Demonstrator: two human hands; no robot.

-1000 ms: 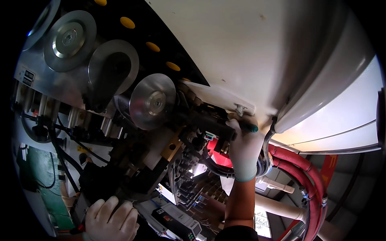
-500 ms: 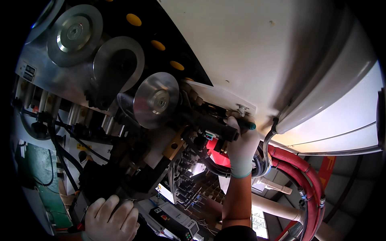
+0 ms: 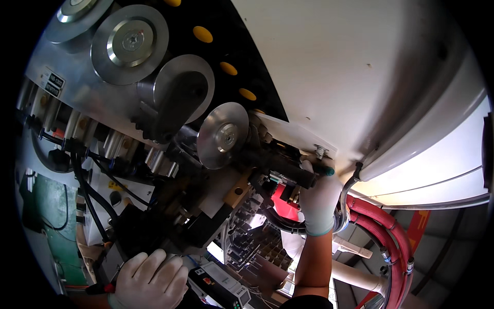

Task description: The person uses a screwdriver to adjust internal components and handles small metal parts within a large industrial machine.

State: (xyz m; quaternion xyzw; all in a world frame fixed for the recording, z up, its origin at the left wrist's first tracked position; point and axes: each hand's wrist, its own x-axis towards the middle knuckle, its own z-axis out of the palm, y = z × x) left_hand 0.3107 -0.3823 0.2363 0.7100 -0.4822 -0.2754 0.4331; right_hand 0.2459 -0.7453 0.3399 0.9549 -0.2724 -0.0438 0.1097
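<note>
Here, in the head view, we see our gloved right hand [image 3: 320, 203] toward 4 o'clock of centre, fingers bent around a teal-ended piece [image 3: 327, 171], most of which the glove hides, so we cannot tell how firmly it is grasped. A dark cylinder [image 3: 298, 175] lies just beside that hand at its 10 o'clock, and a bolt [image 3: 321, 151] sits near its fingers at 12. Our gloved left hand [image 3: 150, 282] is at 7 o'clock, back up and fingers curled; we cannot tell whether it grips anything. A red-and-black object [image 3: 108, 288] is at its 9 o'clock. Metal discs [image 3: 224, 135] run from near centre toward 10, a pale panel [image 3: 329, 67] fills 1, and red hoses [image 3: 399, 247] curve at 4.
</note>
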